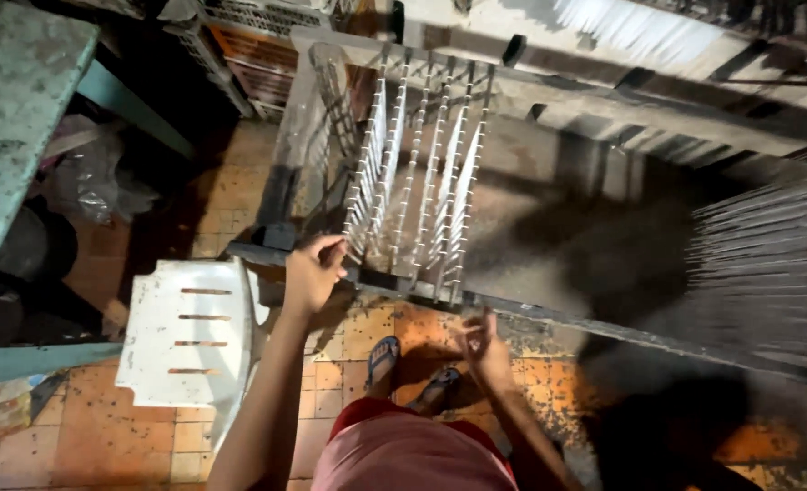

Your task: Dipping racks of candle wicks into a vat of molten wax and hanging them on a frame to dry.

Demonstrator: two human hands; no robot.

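- Left hand [312, 273]: fingers curled on the near rail of a wooden peg frame [413, 173], at its left corner.
- Right hand [487, 350]: below the rail, fingers loosely spread, holding nothing visible.
- White plastic chair [190, 332] just left, on the tiled floor [103, 427].

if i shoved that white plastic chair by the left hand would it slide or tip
The chair looks like thin moulded plastic with a slotted seat, so probably light and easy to slide on the tiled floor. Pushed high, it might tip rather than slide, since tile joints could catch its legs. It stands close to the frame that the left hand touches, so it may bump it.
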